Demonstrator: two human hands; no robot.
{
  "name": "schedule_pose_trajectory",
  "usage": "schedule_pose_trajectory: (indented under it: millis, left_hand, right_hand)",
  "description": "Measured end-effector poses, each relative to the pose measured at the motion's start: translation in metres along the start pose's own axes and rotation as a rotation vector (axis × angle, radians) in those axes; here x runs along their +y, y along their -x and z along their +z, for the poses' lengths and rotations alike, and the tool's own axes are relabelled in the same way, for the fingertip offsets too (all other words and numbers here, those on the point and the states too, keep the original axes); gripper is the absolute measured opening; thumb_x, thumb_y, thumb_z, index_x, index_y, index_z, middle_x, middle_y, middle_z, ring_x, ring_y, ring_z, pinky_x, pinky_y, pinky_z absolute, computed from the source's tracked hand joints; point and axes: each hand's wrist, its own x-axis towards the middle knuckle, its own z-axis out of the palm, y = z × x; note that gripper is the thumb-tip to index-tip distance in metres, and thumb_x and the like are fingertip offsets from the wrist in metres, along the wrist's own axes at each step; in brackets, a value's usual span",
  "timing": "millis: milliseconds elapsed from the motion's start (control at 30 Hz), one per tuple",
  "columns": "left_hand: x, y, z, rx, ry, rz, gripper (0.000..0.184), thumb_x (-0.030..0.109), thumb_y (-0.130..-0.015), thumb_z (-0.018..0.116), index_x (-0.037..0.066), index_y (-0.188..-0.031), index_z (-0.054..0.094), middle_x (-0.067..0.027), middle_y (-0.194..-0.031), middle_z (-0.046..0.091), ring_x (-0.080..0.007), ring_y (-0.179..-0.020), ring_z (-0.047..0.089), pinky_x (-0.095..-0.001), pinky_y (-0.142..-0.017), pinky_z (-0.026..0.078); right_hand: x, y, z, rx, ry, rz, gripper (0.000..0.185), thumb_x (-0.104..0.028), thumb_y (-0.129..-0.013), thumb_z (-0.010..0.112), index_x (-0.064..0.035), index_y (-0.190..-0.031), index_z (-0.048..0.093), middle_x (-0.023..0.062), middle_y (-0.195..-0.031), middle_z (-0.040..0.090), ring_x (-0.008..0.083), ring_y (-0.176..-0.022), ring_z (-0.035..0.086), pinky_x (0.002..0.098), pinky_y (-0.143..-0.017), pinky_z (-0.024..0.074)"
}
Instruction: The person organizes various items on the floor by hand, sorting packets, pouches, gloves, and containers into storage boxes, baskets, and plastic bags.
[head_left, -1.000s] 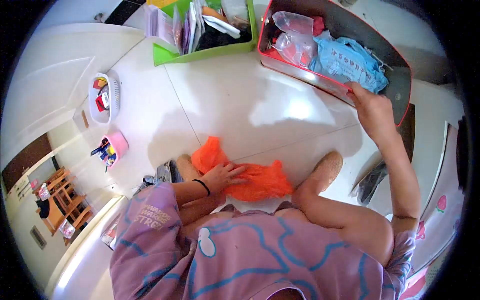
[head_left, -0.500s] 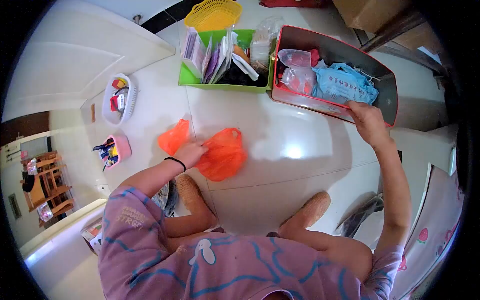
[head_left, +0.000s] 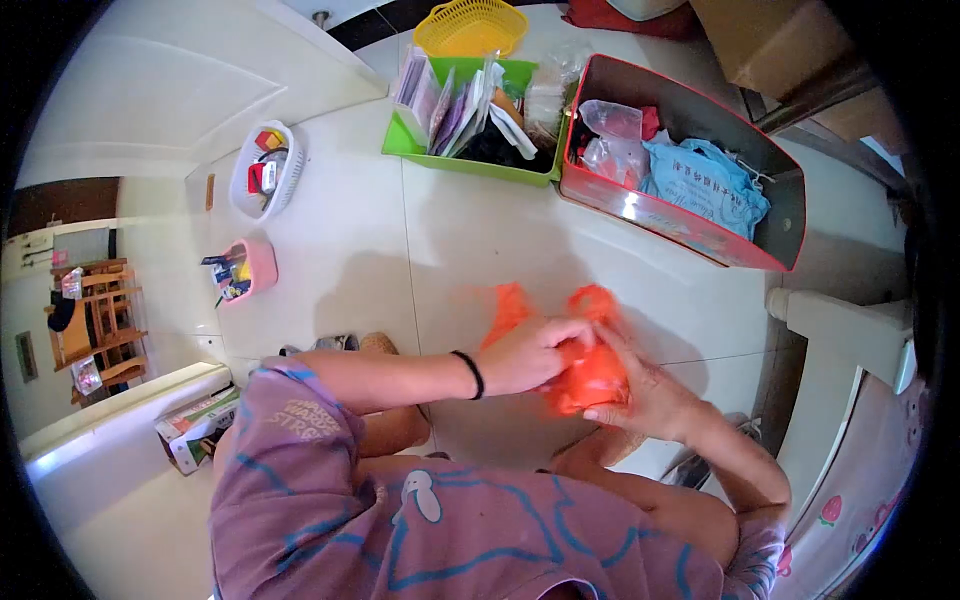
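An orange plastic bag [head_left: 590, 380] is held up in front of my knees, slightly smeared by motion. My left hand [head_left: 535, 355] grips it, fingers closed on the gathered part, with a loose end sticking out beyond the knuckles. My right hand [head_left: 645, 395] curves round the bag's right side, thumb below and fingers above. Whatever the bag contains cannot be made out. Beyond both hands, a red-rimmed box [head_left: 690, 215] holds a light blue bag [head_left: 705, 180] and a clear plastic container [head_left: 612, 120].
A green bin [head_left: 470, 170] with upright packets adjoins the red-rimmed box, a yellow basket [head_left: 470, 30] behind it. At left are a white basket [head_left: 290, 180] and a pink container [head_left: 262, 265] with small items. A white cabinet [head_left: 840, 330] stands at right.
My right hand has left the red-rimmed box's edge and come down onto the orange bag. My left hand has carried the bag rightward, towards my body. The view has shifted slightly.
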Motion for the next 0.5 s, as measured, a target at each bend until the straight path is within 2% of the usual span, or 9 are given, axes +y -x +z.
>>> schedule_pose_trajectory:
  millis: [33,100,133,200,233,333,400,433,500]
  left_hand:
    - [0.01,-0.01,0.002,-0.015,0.146,0.023,0.021,0.005,-0.082,0.057,0.007,-0.102,0.058,-0.0134,-0.102,0.062,-0.0308,-0.1,0.059,-0.0379,-0.088,0.046]
    - [0.02,-0.029,0.012,0.035,0.052,0.353,0.034,0.004,-0.081,0.061,0.009,-0.114,0.058,-0.0122,-0.116,0.058,-0.0281,-0.112,0.055,-0.0377,-0.095,0.043]
    - [0.031,-0.033,0.012,0.036,0.054,0.36,0.034,0.004,-0.081,0.061,0.009,-0.114,0.058,-0.0122,-0.116,0.058,-0.0281,-0.112,0.055,-0.0377,-0.095,0.043]
    - [0.053,-0.04,0.014,0.37,-0.56,0.69,0.054,0.002,-0.079,0.062,0.012,-0.131,0.052,-0.0141,-0.128,0.051,-0.0283,-0.12,0.049,-0.0377,-0.102,0.038]
    - [0.054,-0.043,0.023,0.365,-0.56,0.706,0.054,0.002,-0.079,0.062,0.012,-0.131,0.052,-0.0141,-0.128,0.051,-0.0283,-0.12,0.049,-0.0377,-0.102,0.038]
    - [0.046,-0.047,0.045,0.226,0.097,0.55,0.059,-0.002,-0.075,0.064,0.017,-0.131,0.056,-0.0153,-0.13,0.051,-0.0289,-0.12,0.05,-0.034,-0.103,0.038]
    - [0.039,-0.047,0.035,-0.023,0.272,0.41,0.043,0.003,-0.08,0.068,0.013,-0.122,0.064,-0.0119,-0.133,0.049,-0.0248,-0.12,0.05,-0.0372,-0.103,0.039]
    - [0.057,-0.038,0.017,-0.032,0.352,0.161,0.033,-0.006,-0.072,0.066,0.011,-0.1,0.072,-0.0133,-0.126,0.054,-0.0259,-0.105,0.059,-0.0328,-0.086,0.05]
    - [0.043,-0.053,-0.02,0.083,0.084,0.478,0.026,-0.006,-0.076,0.059,0.008,-0.094,0.071,-0.0132,-0.119,0.057,-0.0242,-0.097,0.062,-0.0331,-0.08,0.053]
  right_hand:
    - [0.012,0.005,0.01,0.002,0.005,-0.003,0.071,-0.034,-0.083,0.072,-0.0079,-0.14,0.039,0.0211,-0.144,0.039,0.0359,-0.133,0.039,0.0468,-0.11,0.0331]
    - [0.049,0.01,0.022,0.135,-0.638,0.124,0.065,-0.037,-0.091,0.062,-0.0066,-0.142,0.035,0.0153,-0.141,0.044,0.0305,-0.129,0.046,0.0441,-0.108,0.0371]
    - [0.05,0.012,0.015,0.137,-0.631,0.125,0.065,-0.037,-0.091,0.062,-0.0066,-0.142,0.035,0.0153,-0.141,0.044,0.0305,-0.129,0.046,0.0441,-0.108,0.0371]
    - [0.047,0.015,-0.002,0.352,-1.347,0.088,0.056,-0.038,-0.097,0.051,-0.0081,-0.141,0.035,0.0103,-0.138,0.047,0.0255,-0.124,0.05,0.042,-0.107,0.0401]
    - [0.048,0.019,-0.01,0.345,-1.443,0.044,0.048,-0.036,-0.099,0.046,-0.0081,-0.137,0.039,0.0101,-0.135,0.049,0.0252,-0.123,0.05,0.0427,-0.106,0.0415]
    - [0.041,0.024,-0.009,0.312,-1.449,0.017,0.049,-0.037,-0.099,0.046,-0.0075,-0.137,0.04,0.0099,-0.136,0.049,0.025,-0.123,0.051,0.042,-0.106,0.0412]
    - [0.045,0.024,-0.004,0.381,-1.528,0.0,0.049,-0.034,-0.099,0.047,-0.0069,-0.138,0.039,0.0096,-0.136,0.049,0.0248,-0.123,0.051,0.0419,-0.106,0.0406]
    - [0.037,0.023,-0.008,0.363,-1.418,-0.061,0.048,-0.026,-0.095,0.053,-0.008,-0.138,0.039,0.0095,-0.136,0.049,0.0245,-0.124,0.05,0.0412,-0.107,0.0398]
    - [0.009,0.028,-0.029,0.359,-1.205,-0.154,0.047,-0.01,-0.091,0.056,-0.0066,-0.136,0.042,0.0099,-0.131,0.054,0.0231,-0.123,0.051,0.0388,-0.104,0.0409]
